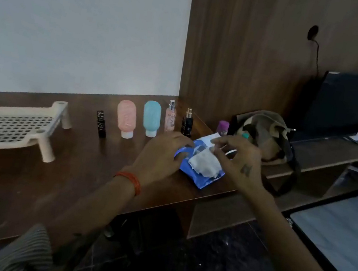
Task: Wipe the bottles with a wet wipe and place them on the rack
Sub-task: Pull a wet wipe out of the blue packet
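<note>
The dark wooden table (27, 182) runs under both hands, its near-left part cut off by the frame edge and by a striped sleeve (23, 251). Well to the left of the left hand, the cream perforated rack (12, 126) stands on its legs, its left end out of view. To the right of the right hand sits a dark laptop (345, 106), and nearer, just beyond that hand, a slumped olive bag (264, 134) whose contents cannot be made out.

Between the hands lies the blue wet-wipe pack (204, 176), with a white wipe (204, 164) bunched on its top. The left hand (161, 153) rests on the pack's left end, fingers curled over it and partly hidden. The right hand (237, 158) hovers over the pack's far end, fingers bent and spread; motion blur leaves it unclear whether thumb and forefinger pinch the pale flap (210, 140) or the wipe (the grip cannot be told).

Beyond the left hand the bottles stand upright in a row: a pink squeeze bottle (126, 118), a teal squeeze bottle (151, 117), a pink spray bottle (170, 117), a dark spray bottle (187, 123) and, farthest left, a small black bottle (101, 123). A purple-capped bottle (222, 128) is half hidden behind the right hand's fingers.
</note>
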{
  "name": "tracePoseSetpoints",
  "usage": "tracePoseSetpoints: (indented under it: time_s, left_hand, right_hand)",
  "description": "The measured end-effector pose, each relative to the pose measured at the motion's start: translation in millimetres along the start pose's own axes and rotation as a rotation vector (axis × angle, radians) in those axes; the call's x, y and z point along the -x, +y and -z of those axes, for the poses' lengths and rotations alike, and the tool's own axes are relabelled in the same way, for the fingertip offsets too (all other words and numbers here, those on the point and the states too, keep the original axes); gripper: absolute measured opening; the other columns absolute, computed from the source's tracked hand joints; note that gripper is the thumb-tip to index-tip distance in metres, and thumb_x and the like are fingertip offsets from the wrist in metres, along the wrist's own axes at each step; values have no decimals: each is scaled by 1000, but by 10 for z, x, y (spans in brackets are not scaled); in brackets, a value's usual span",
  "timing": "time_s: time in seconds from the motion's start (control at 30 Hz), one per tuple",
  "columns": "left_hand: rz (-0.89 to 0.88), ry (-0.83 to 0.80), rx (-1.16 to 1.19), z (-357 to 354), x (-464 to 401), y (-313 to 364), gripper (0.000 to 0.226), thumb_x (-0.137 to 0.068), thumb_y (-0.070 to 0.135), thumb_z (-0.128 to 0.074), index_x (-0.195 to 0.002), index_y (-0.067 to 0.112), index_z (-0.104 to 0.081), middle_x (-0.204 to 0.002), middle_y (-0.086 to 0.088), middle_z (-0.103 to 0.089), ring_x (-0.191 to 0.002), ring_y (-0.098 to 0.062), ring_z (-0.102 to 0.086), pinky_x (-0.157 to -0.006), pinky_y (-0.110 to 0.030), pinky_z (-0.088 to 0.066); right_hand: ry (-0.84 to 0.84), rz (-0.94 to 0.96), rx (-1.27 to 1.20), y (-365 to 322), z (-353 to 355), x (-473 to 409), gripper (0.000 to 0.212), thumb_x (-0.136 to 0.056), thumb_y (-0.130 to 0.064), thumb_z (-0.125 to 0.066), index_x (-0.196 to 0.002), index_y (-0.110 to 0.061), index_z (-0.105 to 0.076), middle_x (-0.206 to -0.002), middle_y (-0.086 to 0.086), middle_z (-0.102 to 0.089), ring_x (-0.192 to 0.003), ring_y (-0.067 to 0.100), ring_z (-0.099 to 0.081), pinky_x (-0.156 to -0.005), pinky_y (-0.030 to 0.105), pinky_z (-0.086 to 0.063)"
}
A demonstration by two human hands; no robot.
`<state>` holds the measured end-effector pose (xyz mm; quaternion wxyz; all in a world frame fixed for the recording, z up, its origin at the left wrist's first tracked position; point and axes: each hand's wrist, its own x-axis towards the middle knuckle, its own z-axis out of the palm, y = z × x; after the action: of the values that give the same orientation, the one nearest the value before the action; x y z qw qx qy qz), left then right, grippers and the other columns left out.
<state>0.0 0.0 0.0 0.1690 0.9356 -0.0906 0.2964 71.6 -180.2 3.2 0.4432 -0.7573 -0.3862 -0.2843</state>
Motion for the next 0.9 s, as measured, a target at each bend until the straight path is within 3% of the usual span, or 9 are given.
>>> tracePoseSetpoints:
  time_s: [0.13, 0.27, 0.37, 0.53, 0.63, 0.73, 0.8, 0.9]
  left_hand:
    - [106, -132, 5, -143, -45, -111, 34, -88, 19, -62, -122, 14, -60, -122, -5, -62, -110, -19, -54, -89, -19, -32]
    - [130, -200, -33, -239, -102, -120, 30, -86, 36, -62, -112, 22, -65, -103, 3, -68, -92, -14, -46, -74, -22, -34]
    - [144, -171, -79, -275, -148, -110, 25, -85, 42, -62, -101, 25, -68, -97, 5, -67, -88, -10, -42, -71, -23, -31]
    - [159, -99, -32, -302, -179, -132, 11, -86, 34, -62, -84, 24, -66, -93, 5, -61, -88, -8, -41, -74, -24, -29]
    - [211, -154, 72, -293, -218, -135, 10, -87, 34, -62, -81, 26, -63, -92, 7, -61, -89, -10, -49, -74, -25, -37]
    - [231, -175, 118, -273, -214, -163, 2, -86, 30, -63, -86, 27, -63, -96, 7, -62, -93, -12, -53, -78, -28, -44]
    - [214, -164, 113, -260, -184, -190, 11, -85, 29, -64, -96, 30, -63, -100, 8, -63, -98, -13, -53, -81, -31, -46]
    - [178, -180, 45, -250, -140, -188, 24, -84, 37, -62, -108, 34, -64, -108, 7, -61, -101, -14, -47, -81, -29, -40]
  right_hand:
    - [-273, -45, 194, 136, -166, 111, 28, -69, -28, -73, -95, -17, -71, -90, 1, -67, -81, 17, -60, -68, 36, -51]
    - [-349, -98, 286, 214, -261, 137, 39, -69, -36, -77, -101, -15, -70, -99, 3, -65, -93, 21, -58, -73, 28, -43]
    - [-347, -67, 323, 246, -309, 143, 38, -72, -42, -69, -100, -15, -69, -98, 1, -65, -91, 18, -57, -71, 22, -34]
    - [-312, -63, 309, 251, -297, 141, 41, -75, -55, -49, -91, -23, -70, -89, -5, -67, -81, 11, -58, -65, 20, -36]
    - [-302, -81, 331, 241, -307, 117, 30, -74, -52, -58, -85, -27, -70, -84, -8, -65, -77, 9, -57, -61, 23, -40]
    - [-249, -95, 326, 216, -320, 101, 17, -77, -37, -61, -76, -23, -70, -77, -6, -67, -73, 12, -60, -58, 27, -44]
    - [-174, -167, 196, 211, -295, 96, 11, -80, -28, -63, -74, -22, -69, -73, -7, -67, -69, 9, -61, -59, 29, -48]
    - [-98, -333, 10, 218, -246, 64, 11, -85, -24, -63, -75, -22, -65, -67, -11, -64, -63, 1, -59, -57, 14, -43]
